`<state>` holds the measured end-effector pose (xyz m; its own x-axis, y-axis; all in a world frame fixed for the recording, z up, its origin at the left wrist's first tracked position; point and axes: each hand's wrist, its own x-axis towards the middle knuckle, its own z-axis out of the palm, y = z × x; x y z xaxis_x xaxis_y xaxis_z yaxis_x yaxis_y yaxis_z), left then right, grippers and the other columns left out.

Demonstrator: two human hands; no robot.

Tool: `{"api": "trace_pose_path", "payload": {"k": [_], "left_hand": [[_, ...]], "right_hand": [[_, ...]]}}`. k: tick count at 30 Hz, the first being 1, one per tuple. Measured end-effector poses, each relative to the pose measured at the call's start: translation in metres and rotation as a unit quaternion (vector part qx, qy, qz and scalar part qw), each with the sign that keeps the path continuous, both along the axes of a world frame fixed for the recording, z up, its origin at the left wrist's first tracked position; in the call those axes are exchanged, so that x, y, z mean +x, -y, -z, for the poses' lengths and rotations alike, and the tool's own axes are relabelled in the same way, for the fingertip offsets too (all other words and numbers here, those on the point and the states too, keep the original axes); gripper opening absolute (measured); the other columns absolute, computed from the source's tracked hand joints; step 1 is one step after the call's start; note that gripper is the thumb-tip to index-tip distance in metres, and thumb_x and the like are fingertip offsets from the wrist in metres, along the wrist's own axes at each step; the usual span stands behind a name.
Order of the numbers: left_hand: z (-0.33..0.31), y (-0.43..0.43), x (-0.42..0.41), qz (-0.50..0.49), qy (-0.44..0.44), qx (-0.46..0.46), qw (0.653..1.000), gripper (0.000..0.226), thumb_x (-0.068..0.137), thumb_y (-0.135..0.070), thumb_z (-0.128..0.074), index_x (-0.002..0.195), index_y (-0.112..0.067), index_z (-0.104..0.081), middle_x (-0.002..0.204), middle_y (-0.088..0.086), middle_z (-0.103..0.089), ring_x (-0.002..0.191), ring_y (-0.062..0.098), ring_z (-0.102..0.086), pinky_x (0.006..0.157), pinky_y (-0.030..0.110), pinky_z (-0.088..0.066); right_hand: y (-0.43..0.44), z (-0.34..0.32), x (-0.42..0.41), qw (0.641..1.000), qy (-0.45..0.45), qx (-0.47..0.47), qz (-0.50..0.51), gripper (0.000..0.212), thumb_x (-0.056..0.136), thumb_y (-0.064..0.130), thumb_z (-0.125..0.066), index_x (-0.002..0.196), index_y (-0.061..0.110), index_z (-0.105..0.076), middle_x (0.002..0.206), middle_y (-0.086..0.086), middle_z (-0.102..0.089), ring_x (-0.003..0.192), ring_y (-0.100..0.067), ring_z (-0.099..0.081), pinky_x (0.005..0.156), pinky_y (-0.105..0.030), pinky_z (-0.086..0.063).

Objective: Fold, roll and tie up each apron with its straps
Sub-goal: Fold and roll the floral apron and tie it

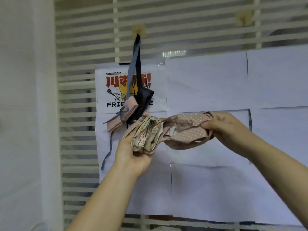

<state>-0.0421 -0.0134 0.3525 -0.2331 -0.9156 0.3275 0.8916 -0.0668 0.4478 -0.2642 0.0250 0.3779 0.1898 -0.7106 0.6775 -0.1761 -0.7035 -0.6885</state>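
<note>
Cups the rolled apron (146,135) in left hand (133,157), pinches its dotted strap (185,130) with right hand (223,127), well apart. May unroll through a slack strap or loose cupping.

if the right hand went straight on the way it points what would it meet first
Likely the rolled floral apron in the left hand: the right hand, gripping the dotted fabric, points leftward at it. Depth is unclear, so it might pass in front.
</note>
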Motion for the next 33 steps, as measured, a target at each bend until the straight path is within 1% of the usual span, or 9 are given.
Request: {"api": "trace_pose_path", "payload": {"k": [4, 7, 13, 15, 17, 19, 24, 30, 33], "left_hand": [[0.01, 0.001, 0.002, 0.054, 0.146, 0.011, 0.988, 0.032, 0.089, -0.017, -0.046, 0.102, -0.003, -0.071, 0.103, 0.017, -0.071, 0.085, 0.03, -0.072, 0.084, 0.043, -0.055], [0.019, 0.005, 0.008, 0.1, 0.352, 0.001, 0.931, 0.058, 0.087, -0.053, -0.042, 0.078, -0.004, -0.073, 0.086, 0.012, -0.071, 0.069, 0.024, -0.071, 0.069, 0.036, -0.054], [-0.005, 0.023, 0.01, -0.141, 0.758, -0.161, 0.616, 0.042, 0.097, -0.043, -0.047, 0.073, -0.009, -0.056, 0.068, 0.002, -0.069, 0.062, 0.016, -0.066, 0.063, 0.024, -0.048], [-0.029, 0.025, -0.003, -0.214, 0.68, -0.247, 0.657, 0.031, 0.095, -0.043, -0.052, 0.092, -0.014, -0.06, 0.089, -0.006, -0.07, 0.084, 0.01, -0.066, 0.076, 0.023, -0.049], [-0.056, 0.018, -0.023, -0.129, 0.582, -0.301, 0.744, 0.046, 0.087, -0.052, -0.06, 0.123, -0.026, -0.05, 0.119, -0.011, -0.059, 0.112, 0.007, -0.055, 0.096, 0.028, -0.042], [-0.072, 0.011, -0.049, -0.002, 0.557, -0.333, 0.761, 0.063, 0.08, -0.051, -0.069, 0.134, -0.03, -0.044, 0.127, -0.007, -0.056, 0.119, 0.011, -0.049, 0.106, 0.037, -0.034], [-0.087, 0.006, -0.105, 0.049, 0.489, -0.337, 0.803, 0.02, 0.092, -0.004, -0.053, 0.107, -0.002, -0.066, 0.085, 0.006, -0.064, 0.073, 0.013, -0.062, 0.069, 0.024, -0.046], [-0.109, 0.001, -0.137, -0.003, 0.4, -0.33, 0.855, 0.021, 0.091, 0.002, -0.05, 0.078, -0.003, -0.066, 0.056, -0.003, -0.056, 0.053, 0.011, -0.049, 0.052, 0.018, -0.038], [-0.126, 0.0, -0.147, 0.018, 0.395, -0.342, 0.852, 0.017, 0.09, 0.004, -0.052, 0.08, -0.006, -0.06, 0.053, -0.004, -0.052, 0.044, 0.007, -0.044, 0.045, 0.017, -0.035]], "right_hand": [[0.0, -0.044, -0.001, 0.999, 0.046, -0.018, -0.002, 0.025, 0.095, 0.004, -0.045, 0.081, 0.006, -0.066, 0.073, -0.002, -0.069, 0.07, -0.012, -0.063, 0.067, -0.02, -0.049], [0.002, -0.069, 0.006, 0.998, 0.047, 0.029, 0.018, 0.023, 0.096, 0.008, -0.048, 0.077, 0.006, -0.061, 0.065, 0.0, -0.064, 0.058, -0.009, -0.06, 0.055, -0.017, -0.048], [0.003, -0.094, 0.01, 0.981, -0.063, 0.141, 0.12, 0.017, 0.09, 0.01, -0.062, 0.074, 0.003, -0.065, 0.063, -0.003, -0.066, 0.054, -0.011, -0.063, 0.05, -0.02, -0.05], [0.003, -0.095, 0.01, 0.964, -0.144, 0.171, 0.147, 0.014, 0.088, 0.012, -0.065, 0.078, 0.002, -0.067, 0.069, -0.007, -0.068, 0.059, -0.016, -0.065, 0.059, -0.024, -0.053], [-0.002, -0.096, 0.011, 0.948, -0.207, 0.19, 0.15, 0.016, 0.086, 0.012, -0.065, 0.088, -0.003, -0.068, 0.076, -0.01, -0.07, 0.065, -0.019, -0.066, 0.066, -0.027, -0.053], [-0.008, -0.099, 0.009, 0.941, -0.236, 0.199, 0.139, 0.016, 0.085, 0.01, -0.064, 0.093, -0.003, -0.069, 0.077, -0.011, -0.07, 0.068, -0.02, -0.066, 0.07, -0.029, -0.053], [-0.036, -0.118, -0.026, 0.941, -0.217, 0.201, 0.166, 0.018, 0.082, -0.006, -0.059, 0.08, 0.011, -0.066, 0.074, -0.005, -0.064, 0.067, -0.014, -0.061, 0.066, -0.023, -0.05], [-0.065, -0.123, -0.069, 0.913, -0.25, 0.211, 0.245, 0.02, 0.083, -0.008, -0.06, 0.089, 0.011, -0.061, 0.082, -0.002, -0.067, 0.078, -0.012, -0.064, 0.072, -0.022, -0.052], [-0.068, -0.124, -0.083, 0.954, -0.135, 0.193, 0.188, 0.014, 0.091, -0.006, -0.053, 0.096, 0.006, -0.06, 0.085, -0.008, -0.069, 0.084, -0.017, -0.065, 0.072, -0.024, -0.051]]}}
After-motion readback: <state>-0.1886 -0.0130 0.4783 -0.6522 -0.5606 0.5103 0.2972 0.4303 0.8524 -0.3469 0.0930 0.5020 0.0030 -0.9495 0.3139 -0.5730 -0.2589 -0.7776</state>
